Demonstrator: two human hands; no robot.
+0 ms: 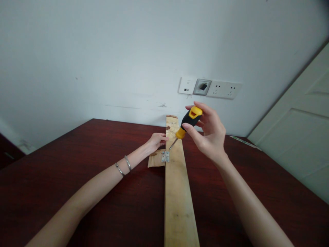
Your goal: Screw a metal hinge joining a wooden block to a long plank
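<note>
My right hand [208, 133] is raised above a long pale wooden plank [178, 192] and holds a screwdriver [191, 118] with a yellow and black handle. Its thin steel shaft slants down and left, with the tip [170, 147] just above the plank. My left hand [157, 141] lies beside the plank, its fingers at the plank's edge. Under that hand is a flat tan piece of cardboard or wood [155, 159]. A small steel hinge [165, 156] sits at the plank's edge next to it. The hinge's screws are too small to make out.
The plank lies on a dark red wooden table [77, 151] and reaches the white wall. Above it are a wall plate [186, 85], a grey socket [202, 86] with a black plug, and a double outlet [224, 89]. A pale door [290, 116] stands at the right.
</note>
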